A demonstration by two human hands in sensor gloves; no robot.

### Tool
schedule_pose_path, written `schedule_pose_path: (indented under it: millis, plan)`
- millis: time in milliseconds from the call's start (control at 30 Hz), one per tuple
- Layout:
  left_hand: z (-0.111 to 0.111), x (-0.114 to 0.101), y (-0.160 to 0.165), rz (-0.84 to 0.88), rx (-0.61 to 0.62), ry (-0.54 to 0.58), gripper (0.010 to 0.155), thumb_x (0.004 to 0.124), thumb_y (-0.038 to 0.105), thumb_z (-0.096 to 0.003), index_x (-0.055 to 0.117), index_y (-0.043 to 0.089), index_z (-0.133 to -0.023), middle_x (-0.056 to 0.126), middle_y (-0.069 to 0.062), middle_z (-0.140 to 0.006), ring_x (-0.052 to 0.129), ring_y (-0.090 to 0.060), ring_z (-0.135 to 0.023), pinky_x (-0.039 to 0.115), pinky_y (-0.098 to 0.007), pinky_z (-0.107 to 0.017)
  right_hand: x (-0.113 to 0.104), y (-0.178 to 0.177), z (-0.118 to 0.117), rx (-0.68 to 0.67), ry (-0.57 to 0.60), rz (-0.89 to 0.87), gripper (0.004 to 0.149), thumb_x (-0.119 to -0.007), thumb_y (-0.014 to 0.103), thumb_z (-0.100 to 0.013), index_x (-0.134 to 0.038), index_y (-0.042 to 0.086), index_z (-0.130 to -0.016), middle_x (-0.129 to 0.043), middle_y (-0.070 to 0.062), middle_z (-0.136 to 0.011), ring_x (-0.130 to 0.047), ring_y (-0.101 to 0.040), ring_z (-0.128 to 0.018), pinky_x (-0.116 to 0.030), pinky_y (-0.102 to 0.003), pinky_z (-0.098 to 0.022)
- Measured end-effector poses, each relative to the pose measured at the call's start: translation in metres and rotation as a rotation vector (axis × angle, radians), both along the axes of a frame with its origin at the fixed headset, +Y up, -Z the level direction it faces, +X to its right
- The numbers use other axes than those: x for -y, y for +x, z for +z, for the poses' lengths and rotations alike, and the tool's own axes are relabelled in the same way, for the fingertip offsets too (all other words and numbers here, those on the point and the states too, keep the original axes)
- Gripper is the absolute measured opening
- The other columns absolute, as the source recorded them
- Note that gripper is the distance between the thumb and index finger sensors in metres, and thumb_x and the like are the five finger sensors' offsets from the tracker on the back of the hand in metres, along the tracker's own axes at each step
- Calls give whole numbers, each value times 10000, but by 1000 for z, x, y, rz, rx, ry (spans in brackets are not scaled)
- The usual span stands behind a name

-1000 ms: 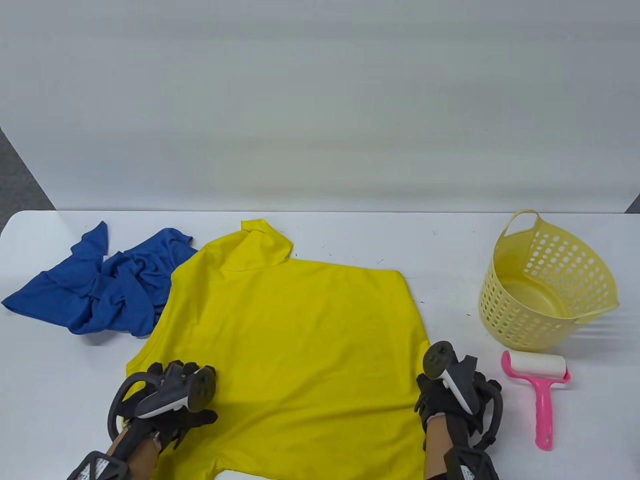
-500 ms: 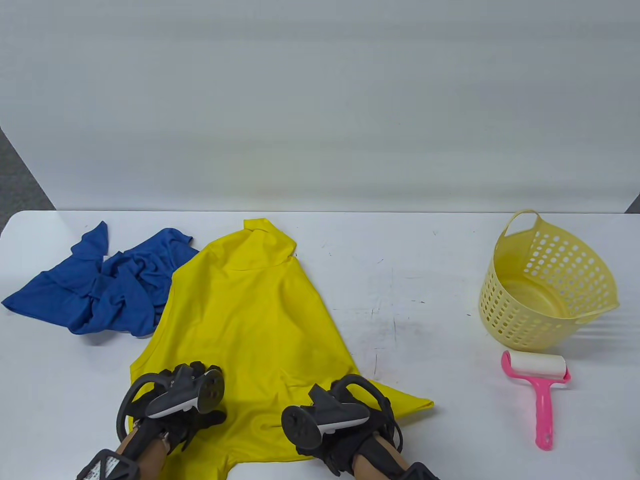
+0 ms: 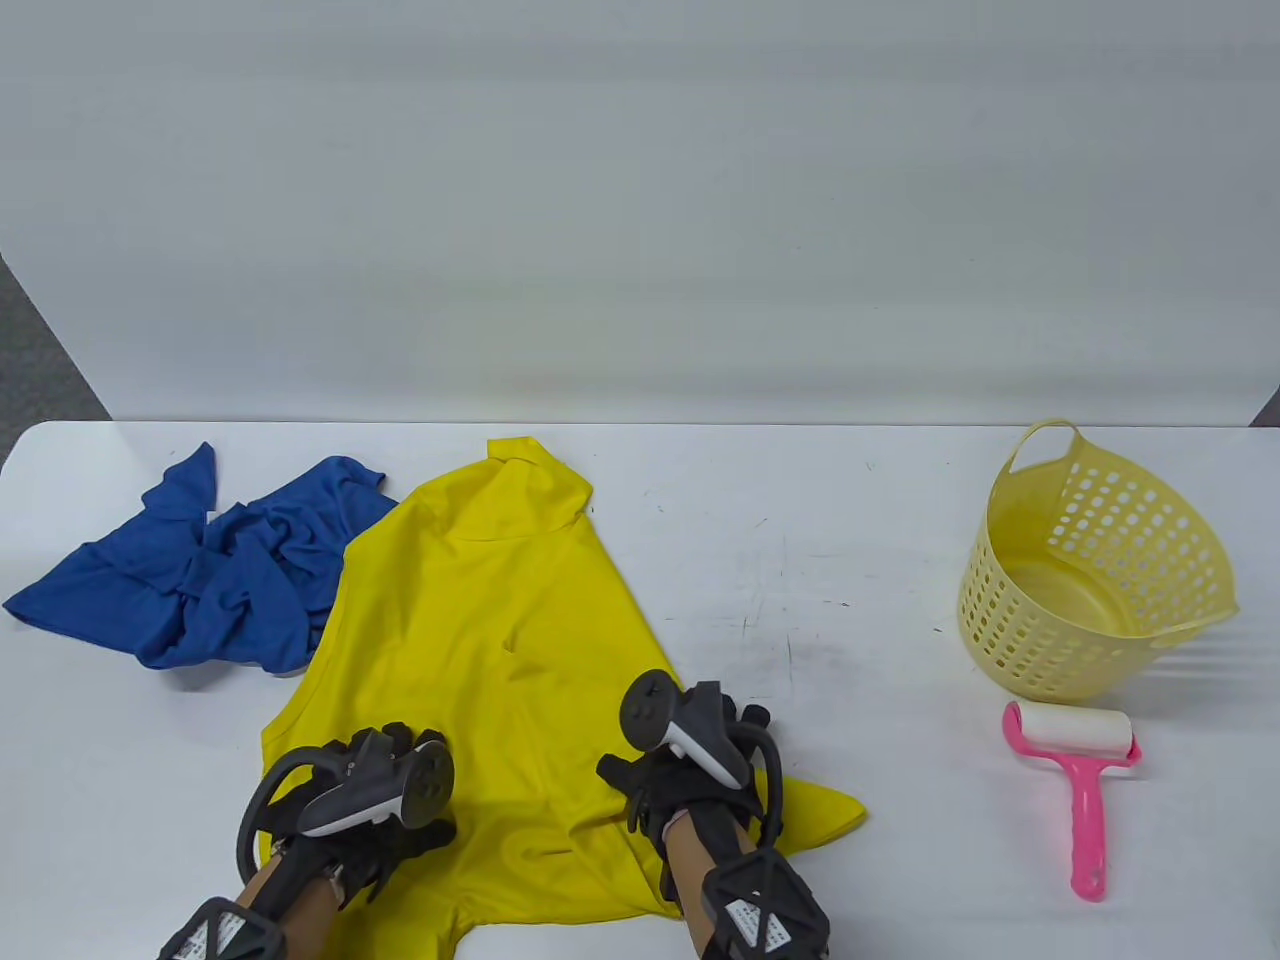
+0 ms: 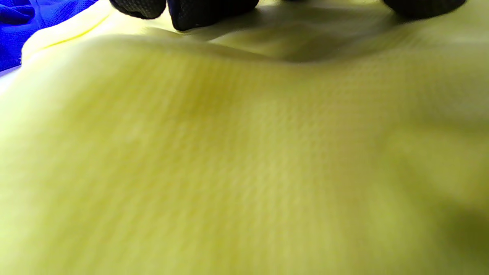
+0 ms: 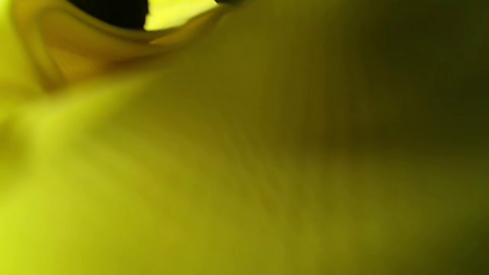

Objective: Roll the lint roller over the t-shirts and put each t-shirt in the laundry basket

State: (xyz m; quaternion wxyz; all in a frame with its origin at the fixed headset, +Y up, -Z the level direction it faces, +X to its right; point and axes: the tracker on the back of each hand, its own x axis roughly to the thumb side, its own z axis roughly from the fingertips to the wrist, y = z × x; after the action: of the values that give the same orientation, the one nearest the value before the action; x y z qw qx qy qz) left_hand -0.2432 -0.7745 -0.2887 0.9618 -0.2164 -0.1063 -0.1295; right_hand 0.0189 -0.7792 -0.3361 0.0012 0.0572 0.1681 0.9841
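T-shirts: two are on the white table (image 3: 900,880). The bright yellow smooth-fabric t-shirt (image 3: 480,620) lies centre-front, folded to a narrow shape; the crumpled blue t-shirt (image 3: 200,580) lies to its left, touching it. One pale yellow perforated plastic laundry basket (image 3: 1095,570) stands at the right; one pink-handled lint roller (image 3: 1075,775) lies just in front of it. The left hand (image 3: 345,800) and right hand (image 3: 690,775) both rest on the yellow fabric's near part.

Left wrist view: black fingertips (image 4: 206,11) press on yellow cloth; grip state cannot be determined.

Right wrist view: blurred yellow fabric fills the frame; finger state cannot be determined.
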Motion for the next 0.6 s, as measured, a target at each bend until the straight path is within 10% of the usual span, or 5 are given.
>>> schedule_pose_path:
  millis: [167,500,600]
  plan:
    - [0,1,-2,21,0,-2,886,613,694,-422,255,307,-1134,369,-145,-1189,488,-437,-1102,471,-650,-782,-18,11,2,2,185,-155,439,-728,391,-460,-715,229,-868,-678,-216,-985,-523,-544,-915,-258,-769,-597]
    - [-1,2,-4,42,-2,-5,881,610,692,-425,245,316,-1133,347,-147,-1188,463,-430,-1105,458,-646,-788,-63,85,5,13,221,-405,463,-729,343,-454,-724,180,-887,-971,-124,-734,-919,-411,-683,-586,-682,-571]
    - [-1,2,-4,38,-3,-2,880,609,694,-422,246,320,-1132,352,-121,-1191,468,-427,-1106,463,-645,-787,-95,142,11,303,744,-347,525,-720,260,-475,-542,143,-955,-963,-153,-694,-931,-416,-603,-591,-656,-561]
